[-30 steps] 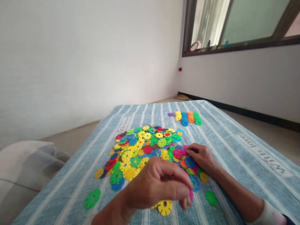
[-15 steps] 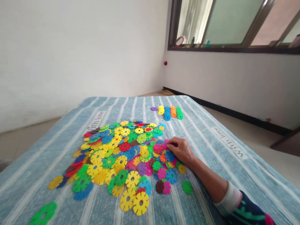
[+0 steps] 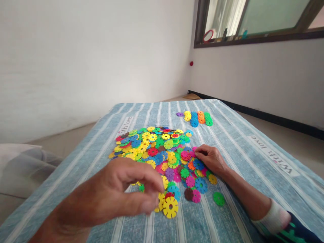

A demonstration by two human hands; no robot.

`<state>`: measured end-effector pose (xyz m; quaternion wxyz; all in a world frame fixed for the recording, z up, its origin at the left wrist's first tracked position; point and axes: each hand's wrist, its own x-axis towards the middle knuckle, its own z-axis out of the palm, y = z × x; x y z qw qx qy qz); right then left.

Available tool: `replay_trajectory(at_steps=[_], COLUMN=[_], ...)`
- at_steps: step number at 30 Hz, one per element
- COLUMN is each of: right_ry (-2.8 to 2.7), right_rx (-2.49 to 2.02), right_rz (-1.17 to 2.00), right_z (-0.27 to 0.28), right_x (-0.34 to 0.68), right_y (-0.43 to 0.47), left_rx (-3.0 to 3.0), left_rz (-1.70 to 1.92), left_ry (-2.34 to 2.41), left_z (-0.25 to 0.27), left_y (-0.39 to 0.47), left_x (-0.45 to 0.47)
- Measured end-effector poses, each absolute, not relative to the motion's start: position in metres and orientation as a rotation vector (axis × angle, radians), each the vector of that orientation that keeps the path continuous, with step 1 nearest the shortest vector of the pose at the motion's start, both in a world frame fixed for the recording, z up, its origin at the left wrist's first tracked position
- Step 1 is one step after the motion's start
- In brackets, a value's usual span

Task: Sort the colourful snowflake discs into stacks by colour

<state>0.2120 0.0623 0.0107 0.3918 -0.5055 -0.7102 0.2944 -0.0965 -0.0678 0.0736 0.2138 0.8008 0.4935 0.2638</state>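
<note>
A spread pile of colourful notched plastic discs, seen in part as a yellow disc point(image 3: 170, 207), lies on the striped cloth. At the pile's right side my right hand point(image 3: 212, 158) is closed, thumb and fingertips pinching the edge of a pink snowflake disc point(image 3: 193, 152). My left hand point(image 3: 111, 192) hovers in the foreground over the pile's near left part, hiding many discs. Its fingers are curled, with a gap between thumb and forefinger, and nothing shows in them. Near my right forearm lies a lone green disc point(image 3: 218, 198).
Toward the far end, overlapping discs form rows by colour: a yellow row point(image 3: 187, 115), a blue row point(image 3: 194, 119), an orange row point(image 3: 200, 117) and a green row point(image 3: 208, 119). A single purple disc point(image 3: 179, 114) lies beside them. The blue-and-white striped cloth point(image 3: 235, 155) covers the table.
My left hand has come into view from the lower left, over the near discs. My right hand stays at the pink disc. The whole view has shifted, with the pile now farther right.
</note>
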Motion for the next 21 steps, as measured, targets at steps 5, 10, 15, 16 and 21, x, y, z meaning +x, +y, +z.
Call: replay_trajectory(at_steps=[5, 10, 15, 16, 21], right_ry=[-1.824, -1.837, -1.861, -1.888, -2.26], right_rx=[-1.299, -1.314, -1.321, -1.288, -0.802], right_rz=[0.748, 0.731, 0.657, 0.604, 0.339], right_z=[0.01, 0.01, 0.01, 0.012, 0.034], right_x=[0.213, 0.213, 0.213, 0.211, 0.191], right_y=[0.061, 0.06, 0.057, 0.054, 0.026], left_rx=[2.516, 2.616, 2.675, 2.681, 2.689], left_rz=[0.421, 0.256, 0.223, 0.242, 0.503], left_ry=[1.452, 1.49, 1.528, 1.538, 1.557], left_z=[0.096, 0.072, 0.068, 0.067, 0.056], left_y=[-0.017, -0.034, -0.036, -0.035, -0.03], left_x=[-0.07, -0.069, -0.066, -0.066, -0.075])
